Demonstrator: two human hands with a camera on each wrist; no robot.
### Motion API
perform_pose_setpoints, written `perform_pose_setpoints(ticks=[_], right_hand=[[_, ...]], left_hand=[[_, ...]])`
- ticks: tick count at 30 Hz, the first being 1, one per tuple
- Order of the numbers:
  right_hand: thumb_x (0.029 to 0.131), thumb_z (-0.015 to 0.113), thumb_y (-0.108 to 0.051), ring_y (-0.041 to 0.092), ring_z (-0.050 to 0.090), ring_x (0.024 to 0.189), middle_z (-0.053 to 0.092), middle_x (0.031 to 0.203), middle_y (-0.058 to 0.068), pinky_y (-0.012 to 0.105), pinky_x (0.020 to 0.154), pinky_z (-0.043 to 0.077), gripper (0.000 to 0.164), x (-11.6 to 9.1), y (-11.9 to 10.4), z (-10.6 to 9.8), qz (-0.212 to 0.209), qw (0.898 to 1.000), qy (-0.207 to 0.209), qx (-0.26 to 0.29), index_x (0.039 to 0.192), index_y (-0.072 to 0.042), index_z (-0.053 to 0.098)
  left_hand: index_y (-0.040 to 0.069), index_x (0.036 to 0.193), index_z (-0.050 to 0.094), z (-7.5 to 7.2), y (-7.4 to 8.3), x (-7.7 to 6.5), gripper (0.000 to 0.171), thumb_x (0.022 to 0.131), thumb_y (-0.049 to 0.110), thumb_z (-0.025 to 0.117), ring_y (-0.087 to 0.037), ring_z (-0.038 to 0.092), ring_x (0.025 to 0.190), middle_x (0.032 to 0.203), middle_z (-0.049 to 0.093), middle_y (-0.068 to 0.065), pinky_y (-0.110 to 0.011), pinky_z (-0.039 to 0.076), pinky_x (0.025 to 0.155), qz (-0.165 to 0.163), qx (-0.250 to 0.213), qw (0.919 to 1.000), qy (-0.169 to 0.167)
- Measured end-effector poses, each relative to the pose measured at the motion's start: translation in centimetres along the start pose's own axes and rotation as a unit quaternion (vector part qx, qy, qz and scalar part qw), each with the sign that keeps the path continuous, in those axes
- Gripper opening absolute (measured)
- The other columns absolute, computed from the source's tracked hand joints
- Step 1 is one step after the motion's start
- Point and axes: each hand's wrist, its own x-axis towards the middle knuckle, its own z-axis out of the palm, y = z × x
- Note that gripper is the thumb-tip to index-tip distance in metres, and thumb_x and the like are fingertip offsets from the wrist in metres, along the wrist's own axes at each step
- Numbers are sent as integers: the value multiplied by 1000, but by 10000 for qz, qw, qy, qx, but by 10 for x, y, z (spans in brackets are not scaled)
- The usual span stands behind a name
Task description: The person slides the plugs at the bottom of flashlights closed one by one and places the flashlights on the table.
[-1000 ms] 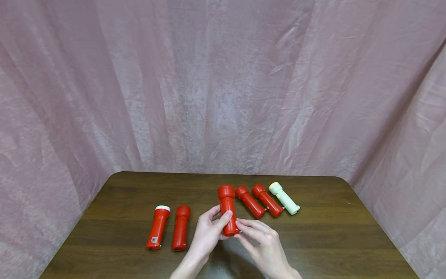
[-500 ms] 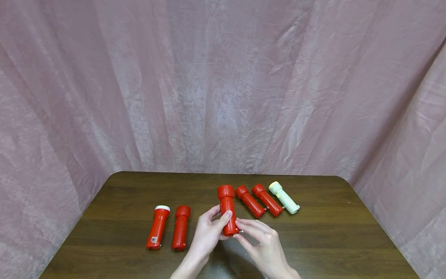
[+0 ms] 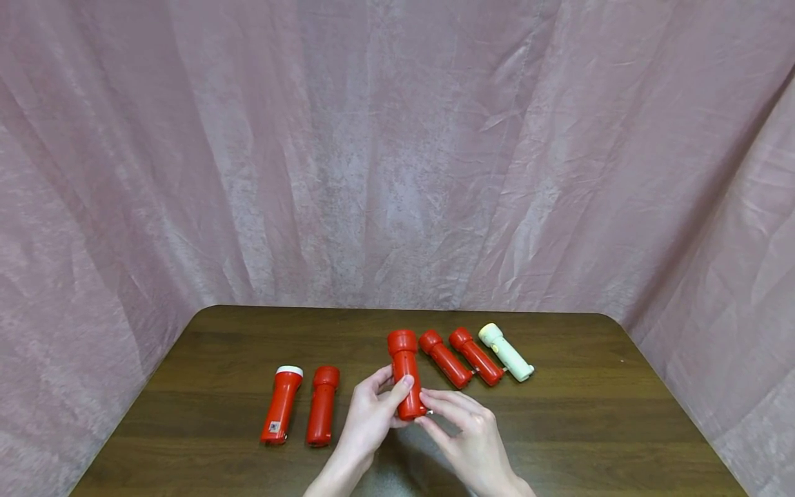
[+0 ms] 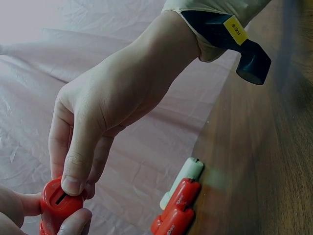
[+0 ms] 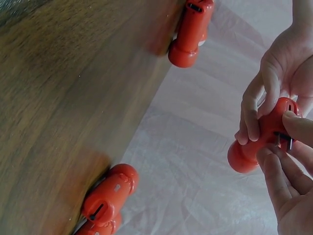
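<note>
In the head view my left hand (image 3: 373, 414) holds a red flashlight (image 3: 404, 359) upright over the table, thumb across its barrel. My right hand (image 3: 462, 428) pinches the lower end of that flashlight with its thumb and fingertips. Two metal plug prongs (image 5: 283, 140) stick out of the side near the base in the right wrist view, between the right thumb (image 5: 297, 128) and fingers. The left wrist view shows the flashlight's end face (image 4: 61, 201) with a dark slot, the right thumb lying against it.
A white-rimmed red flashlight (image 3: 282, 404) and a plain red flashlight (image 3: 321, 407) lie on the left of the wooden table (image 3: 590, 414). Two red flashlights (image 3: 446, 360) and a pale green flashlight (image 3: 507, 353) lie slanted behind the right hand. Pink curtains (image 3: 397, 152) surround the table.
The metal prongs now show more clearly beside the flashlight's base than a second ago, with the right thumb slightly lower. The left hand has kept its hold.
</note>
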Motion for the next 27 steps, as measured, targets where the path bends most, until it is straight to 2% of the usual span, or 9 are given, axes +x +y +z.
perform_pose_setpoints(ticks=[4,7,21,27], right_hand=[[74,94,-10,20,80,89,83,102,8,17,90,60,37,1,0,2,-112,9999,88,-17,109,-7,82],[69,95,-7,20,80,89,83,101,7,17,90,60,41,1,0,2,-92,9999,103,-52,109,-7,82],[64,96,-6,20,79,88,83,101,6,16,90,60,47,1,-2,4,-60,9998,150,-153,109,-8,82],[66,96,-7,19,79,88,83,100,5,17,89,60,45,1,-3,4,-55,9996,172,-202,108,-8,81]], left_hand=[[-13,151,43,-1,0,-1,62,105,22,64,-12,73,89,128,67,-27,-28,65,66,-12,23,10000,18],[-13,152,43,-1,1,-1,62,105,22,64,-12,73,89,128,67,-27,-29,65,67,-17,19,10000,24],[-13,151,44,-1,1,-2,61,105,21,65,-12,73,87,125,69,-27,-28,65,66,13,-35,10000,47],[-13,152,43,-1,1,-2,62,105,22,65,-11,73,86,123,70,-26,-26,64,64,7,-20,10000,66]])
